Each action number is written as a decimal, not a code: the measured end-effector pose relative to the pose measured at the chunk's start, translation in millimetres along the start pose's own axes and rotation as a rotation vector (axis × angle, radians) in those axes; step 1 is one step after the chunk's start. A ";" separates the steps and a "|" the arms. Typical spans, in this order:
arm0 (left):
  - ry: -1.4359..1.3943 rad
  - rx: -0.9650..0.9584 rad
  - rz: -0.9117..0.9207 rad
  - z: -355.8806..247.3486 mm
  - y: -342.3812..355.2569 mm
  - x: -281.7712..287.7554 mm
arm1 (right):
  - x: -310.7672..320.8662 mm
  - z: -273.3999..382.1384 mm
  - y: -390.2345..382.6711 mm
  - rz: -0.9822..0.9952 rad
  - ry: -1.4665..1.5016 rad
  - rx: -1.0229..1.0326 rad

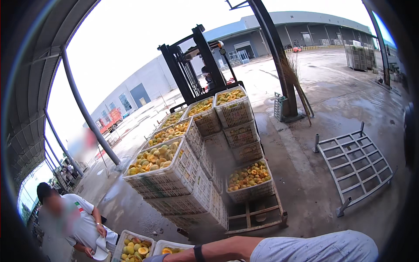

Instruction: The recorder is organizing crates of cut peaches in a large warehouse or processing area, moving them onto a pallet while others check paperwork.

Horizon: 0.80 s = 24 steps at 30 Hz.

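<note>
The right hand (157,258) was near 2 fruit crates (178,244), openness and hold impossible to tell, left hand unseen.

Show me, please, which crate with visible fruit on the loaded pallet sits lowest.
The lone crate on the right side of the pallet: it stands unstacked, while the other crates showing fruit there top taller stacks.

Wide fisheye view from the head, outward and down over nearby crates (174,188)
</note>
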<state>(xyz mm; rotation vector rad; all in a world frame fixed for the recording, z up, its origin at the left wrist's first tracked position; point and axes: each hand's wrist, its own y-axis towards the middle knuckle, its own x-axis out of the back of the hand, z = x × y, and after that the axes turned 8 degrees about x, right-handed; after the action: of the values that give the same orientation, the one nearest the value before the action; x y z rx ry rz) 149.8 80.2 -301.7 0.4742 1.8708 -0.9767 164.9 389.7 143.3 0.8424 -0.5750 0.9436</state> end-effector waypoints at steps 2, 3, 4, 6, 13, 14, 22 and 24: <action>0.035 0.022 -0.012 -9.9 1.3 -2.1 | 12.6 -4.4 -23.4 0.022 -0.068 -0.018; 0.078 0.059 -0.017 -24.7 2.5 -5.5 | 13.4 -37.5 -42.9 0.005 -0.041 -0.087; 0.109 0.077 -0.019 -38.5 6.9 -9.8 | 17.1 -56.4 -55.9 0.005 -0.011 -0.142; 0.101 0.012 -0.024 -51.5 15.9 -10.9 | 47.3 -27.4 -83.6 -0.151 0.008 -0.238; 0.151 0.006 -0.043 -80.6 35.9 -17.9 | 19.7 -59.3 -311.4 -0.417 -0.053 -0.677; 0.156 0.010 -0.047 -81.9 39.0 -18.6 | -2.2 -66.9 -349.8 -0.346 -0.043 -0.796; 0.173 0.029 -0.111 -90.1 41.5 -18.5 | -178.7 -16.2 -684.8 0.603 0.301 -1.315; 0.172 0.034 -0.133 -83.9 39.2 -15.6 | -168.1 2.9 -701.6 0.639 0.238 -1.318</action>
<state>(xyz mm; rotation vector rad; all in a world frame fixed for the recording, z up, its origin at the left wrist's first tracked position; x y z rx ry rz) 136.4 171.6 -284.7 0.4714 2.0642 -1.0858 696.7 84.6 -237.0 -0.6658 -1.0817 0.9513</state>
